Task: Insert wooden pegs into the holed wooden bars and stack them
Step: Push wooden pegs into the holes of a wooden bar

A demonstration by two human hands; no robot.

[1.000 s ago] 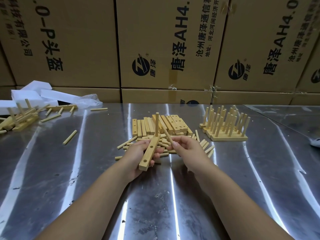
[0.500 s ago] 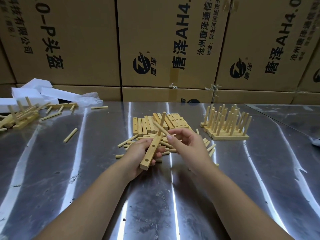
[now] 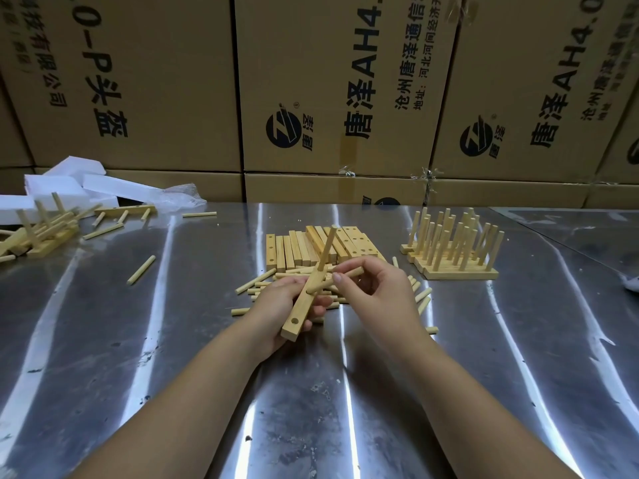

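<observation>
The bar is held clasped in the left grip above the table, with one peg already seated. The second peg, pinched in the right grip, is now brought across to the middle hole; insertion appears barely begun.

Both bare forearms rise from the lower edge, the left from 7 o'clock and the right from 5 o'clock, converging toward the centre. The left grip, a bare hand, has its fingers curled beneath a holed wooden bar, with the fingertips showing on the bar's right side. At its 3 o'clock, the right grip shows its back to the camera. Thumb and forefinger pinch a wooden peg and the other fingers are loosely bent.
</observation>
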